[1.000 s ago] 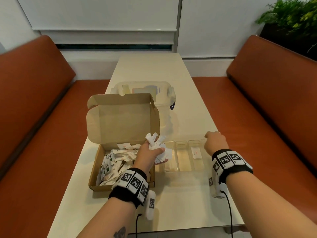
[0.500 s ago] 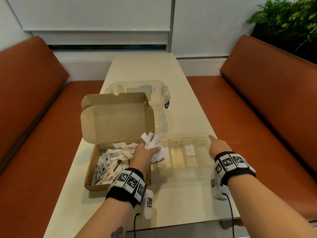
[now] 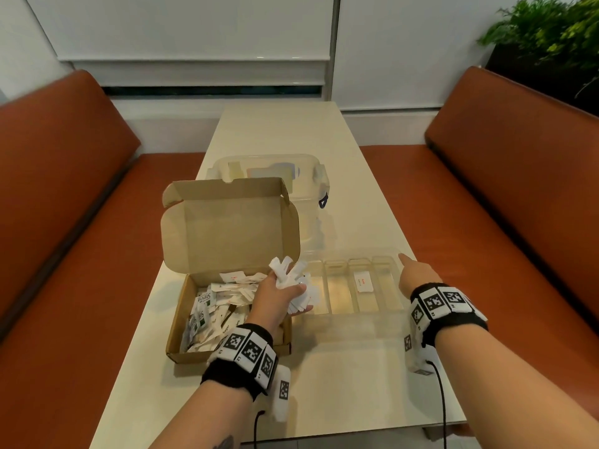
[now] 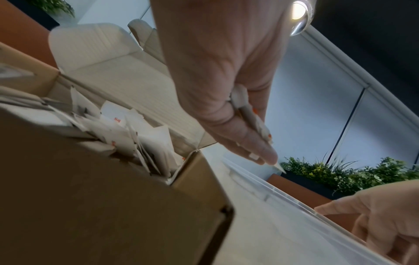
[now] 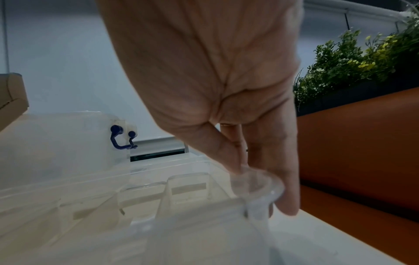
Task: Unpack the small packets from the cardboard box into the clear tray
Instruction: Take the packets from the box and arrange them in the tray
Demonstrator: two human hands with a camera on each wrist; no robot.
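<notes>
Left grip (image 3: 275, 301) tight around packets (image 3: 285, 270); right grip (image 3: 416, 277) tight on clear tray (image 3: 338, 298); "Stevia" sachets (image 3: 206, 298) in cardboard box (image 3: 227, 234).

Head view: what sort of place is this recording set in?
Probably a café or canteen booth: a long narrow cream table stands between two orange upholstered benches, and a planter of greenery sits behind the right-hand one.

we read this as a cafe or office-lounge booth, long cream table (image 3: 356, 205) at centre, orange padded benches (image 3: 64, 196) along both its long sides, white roller blinds (image 3: 194, 37) beyond its far end, leafy planter (image 3: 551, 40) off its far right corner
</notes>
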